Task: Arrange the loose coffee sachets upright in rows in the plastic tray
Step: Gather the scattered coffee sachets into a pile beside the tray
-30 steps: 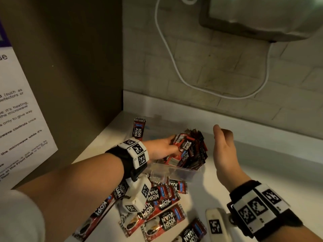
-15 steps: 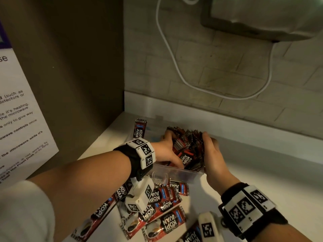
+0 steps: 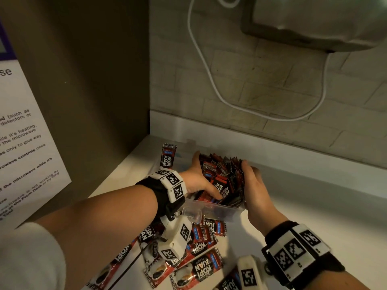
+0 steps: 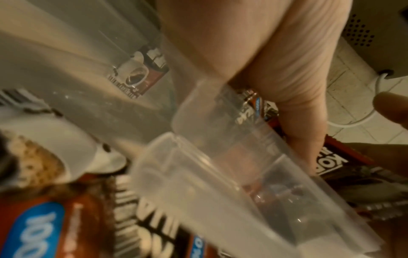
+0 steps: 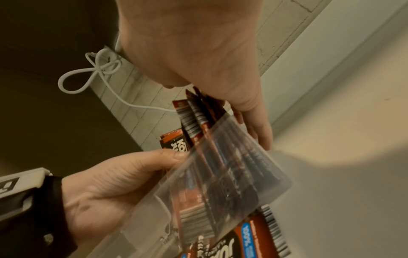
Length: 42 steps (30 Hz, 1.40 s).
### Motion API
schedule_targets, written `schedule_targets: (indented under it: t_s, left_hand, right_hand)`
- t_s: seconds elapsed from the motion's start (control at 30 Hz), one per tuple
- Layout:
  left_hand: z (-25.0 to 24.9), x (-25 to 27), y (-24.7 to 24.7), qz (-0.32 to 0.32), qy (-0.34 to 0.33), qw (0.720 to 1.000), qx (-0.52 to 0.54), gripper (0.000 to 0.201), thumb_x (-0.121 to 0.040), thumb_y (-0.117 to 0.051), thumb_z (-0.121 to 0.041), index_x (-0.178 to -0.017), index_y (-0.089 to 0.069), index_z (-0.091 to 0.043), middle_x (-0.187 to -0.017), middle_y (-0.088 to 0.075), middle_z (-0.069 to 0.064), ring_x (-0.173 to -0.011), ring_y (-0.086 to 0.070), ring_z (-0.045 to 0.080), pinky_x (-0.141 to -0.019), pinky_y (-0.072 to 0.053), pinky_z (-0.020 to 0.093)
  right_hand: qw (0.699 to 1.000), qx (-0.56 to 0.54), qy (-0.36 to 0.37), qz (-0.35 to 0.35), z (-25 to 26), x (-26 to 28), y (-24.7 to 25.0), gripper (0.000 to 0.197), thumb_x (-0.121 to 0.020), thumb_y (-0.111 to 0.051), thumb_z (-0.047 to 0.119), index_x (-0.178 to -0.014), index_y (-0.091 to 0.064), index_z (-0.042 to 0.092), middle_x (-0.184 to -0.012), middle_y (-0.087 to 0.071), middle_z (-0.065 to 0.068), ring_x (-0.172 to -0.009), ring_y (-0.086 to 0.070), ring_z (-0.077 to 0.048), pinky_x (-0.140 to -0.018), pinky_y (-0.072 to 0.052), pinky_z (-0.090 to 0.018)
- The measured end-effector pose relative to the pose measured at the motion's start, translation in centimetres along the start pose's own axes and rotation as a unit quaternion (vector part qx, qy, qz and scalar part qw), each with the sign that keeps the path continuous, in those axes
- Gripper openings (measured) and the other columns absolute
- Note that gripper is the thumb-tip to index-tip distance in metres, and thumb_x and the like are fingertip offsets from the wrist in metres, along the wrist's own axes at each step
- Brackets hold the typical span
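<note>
A clear plastic tray (image 3: 219, 211) stands on the white counter, packed with upright red-and-black coffee sachets (image 3: 222, 174). My left hand (image 3: 202, 180) holds the bundle's left side, with its thumb lying across the front sachet (image 4: 331, 162). On the bundle's right side my right hand (image 3: 252, 185) presses with straight fingers (image 5: 256, 125). In the right wrist view the sachets (image 5: 194, 111) show through the tray's wall (image 5: 238, 171). Several loose sachets (image 3: 201, 266) lie flat in front of the tray. One more sachet (image 3: 168, 155) is at the back left.
A dark cabinet side (image 3: 94, 80) with a printed notice (image 3: 25, 132) closes off the left. A brick wall with a white cable (image 3: 209, 80) stands behind, and an appliance (image 3: 314, 21) hangs at the upper right. The counter (image 3: 324, 216) runs on to the right.
My right hand came in from the right and now lies against the bundle's right side. My left hand shifted along the left side, and the sachets stand closer together.
</note>
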<state>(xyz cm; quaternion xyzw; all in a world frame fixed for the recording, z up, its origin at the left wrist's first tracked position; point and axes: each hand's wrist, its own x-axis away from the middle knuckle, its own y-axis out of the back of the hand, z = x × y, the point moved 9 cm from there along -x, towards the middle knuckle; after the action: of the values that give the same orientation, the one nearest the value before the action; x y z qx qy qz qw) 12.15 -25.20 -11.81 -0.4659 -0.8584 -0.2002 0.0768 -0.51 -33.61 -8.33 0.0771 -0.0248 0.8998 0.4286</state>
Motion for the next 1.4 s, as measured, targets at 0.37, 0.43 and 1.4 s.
schedule_targets:
  t_s: [0.37,0.43,1.4]
  left_hand:
    - [-0.5,0.4,0.5,-0.059,0.025,0.988,-0.140,0.124,-0.048,-0.092,-0.021,-0.144,-0.018,-0.048,-0.146,-0.006,0.008,-0.137,-0.019,0.037,-0.108,-0.039,0.051]
    - [-0.1,0.5,-0.1,-0.026,0.047,0.989,-0.141,0.131,-0.051,-0.091,-0.022,-0.148,-0.006,-0.047,-0.153,0.000,0.013,-0.142,-0.012,0.038,-0.112,-0.031,0.053]
    - [-1.3,0.2,-4.6,-0.006,0.134,0.936,0.325,0.057,-0.091,-0.040,-0.058,-0.123,-0.060,-0.015,-0.117,-0.064,0.017,-0.109,-0.059,0.031,-0.099,-0.044,0.042]
  right_hand:
    - [1.000,-0.005,0.008,0.006,-0.2,-0.4,0.1,0.038,-0.094,-0.044,0.051,-0.120,-0.042,0.023,-0.110,-0.059,0.001,-0.098,-0.060,-0.014,-0.082,-0.051,-0.036]
    - [1.000,-0.002,0.009,0.009,-0.2,-0.4,0.1,0.038,-0.094,-0.044,0.051,-0.121,-0.042,0.024,-0.109,-0.058,0.003,-0.098,-0.060,-0.013,-0.080,-0.051,-0.035]
    - [0.993,-0.089,0.009,0.082,-1.1,-0.2,-1.2,0.064,-0.078,-0.049,0.063,-0.127,-0.055,0.023,-0.116,-0.068,-0.004,-0.107,-0.065,-0.020,-0.092,-0.051,-0.041]
